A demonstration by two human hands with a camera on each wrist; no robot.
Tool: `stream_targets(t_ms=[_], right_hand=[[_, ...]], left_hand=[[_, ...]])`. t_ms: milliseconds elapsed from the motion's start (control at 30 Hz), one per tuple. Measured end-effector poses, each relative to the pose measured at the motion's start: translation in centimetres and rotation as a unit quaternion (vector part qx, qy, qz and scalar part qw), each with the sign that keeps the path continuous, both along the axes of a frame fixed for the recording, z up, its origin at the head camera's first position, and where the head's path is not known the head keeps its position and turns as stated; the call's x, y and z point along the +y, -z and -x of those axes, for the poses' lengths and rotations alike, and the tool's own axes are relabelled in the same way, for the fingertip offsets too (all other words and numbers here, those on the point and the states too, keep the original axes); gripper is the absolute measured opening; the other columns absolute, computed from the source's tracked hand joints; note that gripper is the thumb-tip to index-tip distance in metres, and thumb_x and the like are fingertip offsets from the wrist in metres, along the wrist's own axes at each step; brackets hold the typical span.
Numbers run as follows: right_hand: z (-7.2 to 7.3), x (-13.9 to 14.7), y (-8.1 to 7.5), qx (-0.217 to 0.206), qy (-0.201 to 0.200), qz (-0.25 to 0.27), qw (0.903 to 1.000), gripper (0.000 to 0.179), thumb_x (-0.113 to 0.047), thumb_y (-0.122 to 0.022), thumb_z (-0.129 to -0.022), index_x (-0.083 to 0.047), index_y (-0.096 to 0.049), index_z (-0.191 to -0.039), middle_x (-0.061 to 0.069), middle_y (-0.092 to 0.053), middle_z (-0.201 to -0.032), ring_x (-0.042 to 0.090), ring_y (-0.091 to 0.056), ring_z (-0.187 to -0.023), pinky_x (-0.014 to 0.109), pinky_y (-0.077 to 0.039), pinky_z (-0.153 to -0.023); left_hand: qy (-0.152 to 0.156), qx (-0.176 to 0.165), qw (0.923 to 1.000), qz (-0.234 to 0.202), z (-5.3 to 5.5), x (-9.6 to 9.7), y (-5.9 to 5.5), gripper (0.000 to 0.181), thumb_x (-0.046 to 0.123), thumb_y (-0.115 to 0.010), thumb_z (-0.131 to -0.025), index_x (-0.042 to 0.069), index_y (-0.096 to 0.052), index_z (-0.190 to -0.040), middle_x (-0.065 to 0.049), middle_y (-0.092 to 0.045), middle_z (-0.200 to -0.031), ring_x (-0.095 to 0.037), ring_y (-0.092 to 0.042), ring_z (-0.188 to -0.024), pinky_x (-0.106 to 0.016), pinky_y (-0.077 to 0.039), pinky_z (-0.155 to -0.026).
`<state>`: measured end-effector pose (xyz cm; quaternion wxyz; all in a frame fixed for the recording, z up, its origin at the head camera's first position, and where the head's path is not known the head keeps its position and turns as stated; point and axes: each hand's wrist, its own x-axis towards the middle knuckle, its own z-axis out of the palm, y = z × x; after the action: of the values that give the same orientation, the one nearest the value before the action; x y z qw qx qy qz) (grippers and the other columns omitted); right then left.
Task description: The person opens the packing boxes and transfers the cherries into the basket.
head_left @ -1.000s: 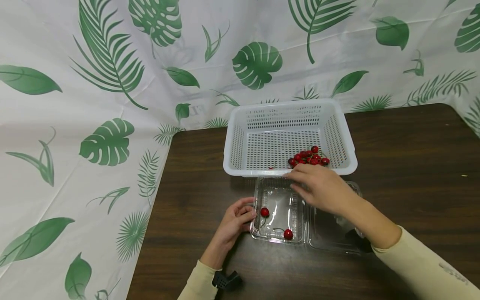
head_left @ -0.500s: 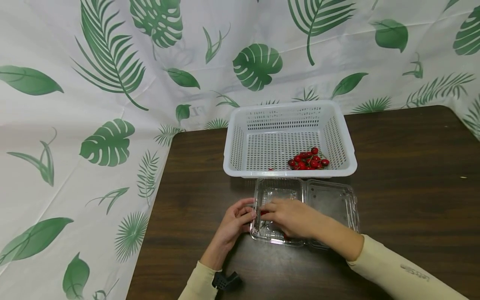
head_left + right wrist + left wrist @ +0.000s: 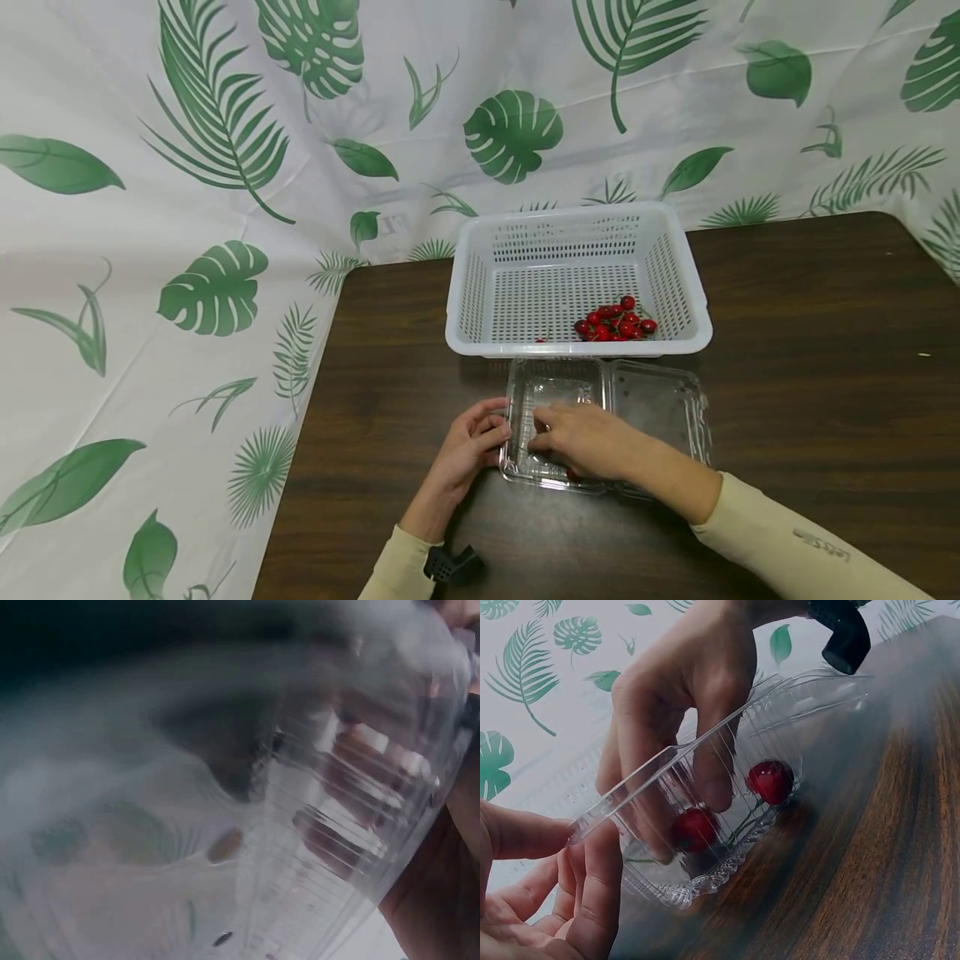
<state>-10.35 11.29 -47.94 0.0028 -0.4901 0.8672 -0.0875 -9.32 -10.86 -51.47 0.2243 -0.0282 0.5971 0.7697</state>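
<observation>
My left hand [image 3: 468, 442] pinches the left rim of a hinged clear plastic container [image 3: 517, 467] between thumb and finger. The lid [image 3: 652, 408] lies open to the right. My right hand [image 3: 588, 437] reaches down inside the container. In the left wrist view its thumb and fingers are curled around a red cherry [image 3: 695, 829], seen through the clear wall. A second cherry [image 3: 771, 781] with a green stem lies in the container nearer its end. From the head view, the right hand mostly hides both. In the right wrist view, blurred clear plastic fills much of the picture.
Behind the container stands a white perforated basket [image 3: 577, 348], with several red cherries [image 3: 615, 321] heaped at its front right. A dark wood table [image 3: 810, 350] carries everything. Leaf-patterned white sheeting [image 3: 420, 133] hangs at the back and left.
My right hand has moved from the basket's front rim down into the container, then slightly right. The cherry near the container's left wall has left its spot. My left hand stays on the rim.
</observation>
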Motion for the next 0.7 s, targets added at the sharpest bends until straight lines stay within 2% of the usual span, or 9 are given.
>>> stream_targets(t_ms=[67,133,400,533,700], right_hand=[[-0.04,0.02,0.15,-0.008,-0.001,0.001,1.0,0.013,-0.018,-0.077,-0.082,-0.023,-0.073,-0.094,-0.006,-0.05,-0.086,0.008,-0.048,-0.072,0.021,-0.047,-0.062],[-0.1,0.05,0.26,-0.017,0.002,0.001,0.9999,0.012,-0.017,-0.078,-0.081,-0.023,-0.071,-0.089,-0.007,-0.049,-0.084,0.007,-0.046,-0.07,0.02,-0.045,-0.06],[-0.17,0.14,0.24,-0.04,0.01,-0.003,0.9992,0.027,-0.004,-0.083,-0.065,-0.018,-0.068,-0.082,-0.006,-0.053,-0.086,0.008,-0.051,-0.072,0.02,-0.048,-0.063],[-0.23,0.19,0.15,-0.046,0.008,-0.005,0.9989,0.027,-0.003,-0.084,-0.063,-0.017,-0.067,-0.08,-0.006,-0.053,-0.085,0.008,-0.052,-0.072,0.021,-0.049,-0.063],[-0.27,0.35,-0.13,-0.024,0.0,0.001,0.9997,0.027,-0.002,-0.082,-0.062,-0.016,-0.068,-0.081,-0.005,-0.055,-0.085,0.009,-0.054,-0.072,0.023,-0.051,-0.066]], left_hand=[[-0.001,-0.001,1.0,0.0,-0.04,-0.02,0.01,0.043,-0.004,-0.059,-0.092,-0.003,-0.049,-0.134,-0.001,-0.056,-0.089,-0.01,-0.055,-0.073,-0.022,-0.05,-0.054],[-0.001,-0.001,1.0,-0.001,-0.05,-0.01,0.01,0.043,-0.005,-0.059,-0.092,-0.003,-0.049,-0.134,-0.001,-0.056,-0.089,-0.009,-0.055,-0.073,-0.022,-0.05,-0.054],[0.001,0.003,1.0,0.001,-0.06,-0.03,0.01,0.044,-0.005,-0.058,-0.092,-0.003,-0.049,-0.134,-0.001,-0.056,-0.09,-0.01,-0.054,-0.073,-0.022,-0.05,-0.054],[0.001,0.0,1.0,0.006,-0.14,-0.07,0.05,0.044,-0.004,-0.059,-0.092,-0.003,-0.049,-0.134,-0.001,-0.056,-0.09,-0.01,-0.054,-0.073,-0.022,-0.049,-0.054],[0.001,0.001,1.0,0.005,-0.07,-0.05,0.11,0.043,-0.004,-0.059,-0.092,-0.003,-0.049,-0.134,-0.001,-0.056,-0.09,-0.01,-0.054,-0.074,-0.023,-0.05,-0.055]])
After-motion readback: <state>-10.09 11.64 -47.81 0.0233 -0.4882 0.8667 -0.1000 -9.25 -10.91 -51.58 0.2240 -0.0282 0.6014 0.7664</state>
